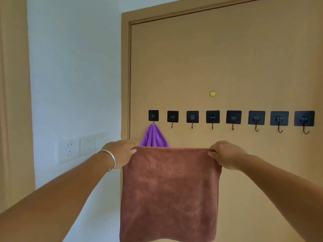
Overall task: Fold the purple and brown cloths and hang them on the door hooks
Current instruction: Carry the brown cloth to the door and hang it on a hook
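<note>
with the soft purple cloth (154,137) already hung on the leftmost black door hook (153,116), the left hand (120,152) and right hand (227,155) pinch the top corners of the fuzzy brown cloth (170,193), spread before the door, likely needing folding next.

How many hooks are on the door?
8 hooks in one row across the door: the leftmost holds the purple cloth, seven are bare. More may lie beyond the right edge.
</note>
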A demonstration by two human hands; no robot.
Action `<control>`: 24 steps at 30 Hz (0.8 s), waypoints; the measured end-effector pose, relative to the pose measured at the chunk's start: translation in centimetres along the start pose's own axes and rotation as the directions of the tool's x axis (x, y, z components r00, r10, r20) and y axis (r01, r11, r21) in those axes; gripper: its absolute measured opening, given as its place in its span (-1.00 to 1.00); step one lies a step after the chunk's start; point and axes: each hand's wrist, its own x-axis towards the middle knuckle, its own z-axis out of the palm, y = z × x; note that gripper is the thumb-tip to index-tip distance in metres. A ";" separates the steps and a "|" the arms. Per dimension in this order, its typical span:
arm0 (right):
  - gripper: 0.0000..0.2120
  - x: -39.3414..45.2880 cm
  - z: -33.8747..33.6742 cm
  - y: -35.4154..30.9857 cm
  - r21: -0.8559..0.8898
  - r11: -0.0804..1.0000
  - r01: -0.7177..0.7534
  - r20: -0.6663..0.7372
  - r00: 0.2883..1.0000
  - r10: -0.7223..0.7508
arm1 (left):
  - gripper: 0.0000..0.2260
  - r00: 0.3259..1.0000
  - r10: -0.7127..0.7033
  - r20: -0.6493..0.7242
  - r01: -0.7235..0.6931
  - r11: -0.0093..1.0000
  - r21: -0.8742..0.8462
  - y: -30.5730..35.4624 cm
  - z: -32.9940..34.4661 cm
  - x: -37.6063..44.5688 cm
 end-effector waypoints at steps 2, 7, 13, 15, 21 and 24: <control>-0.65 2.4 0.1 -0.3 -0.016 0.999 -0.035 -0.001 0.999 0.035 | -0.67 1.000 0.025 -0.009 -0.025 0.999 -0.031 -1.5 0.9 3.4; -0.65 8.4 0.1 -1.0 -0.068 0.989 -0.130 -0.047 0.991 0.127 | -0.66 0.991 0.113 -0.066 -0.119 0.987 -0.106 -4.8 2.6 11.7; -0.70 13.8 1.9 -1.5 0.046 0.976 -0.213 -0.214 0.952 0.217 | -0.63 0.974 0.118 -0.195 -0.145 0.981 -0.132 -6.9 6.2 19.0; -0.70 15.1 2.3 -1.8 0.133 0.969 -0.209 -0.273 0.932 0.239 | -0.54 0.958 0.120 -0.260 -0.159 0.978 -0.137 -7.1 6.9 20.5; -0.64 17.9 2.2 -2.3 -0.118 0.992 -0.040 -0.380 0.925 -0.008 | -0.75 0.910 0.266 -0.318 -0.317 0.941 -0.122 -7.4 8.3 23.5; -0.60 19.2 2.1 -2.0 -0.389 0.910 0.144 -0.243 0.937 -0.252 | -0.69 0.881 0.327 -0.341 -0.348 0.937 0.001 -7.5 8.8 25.1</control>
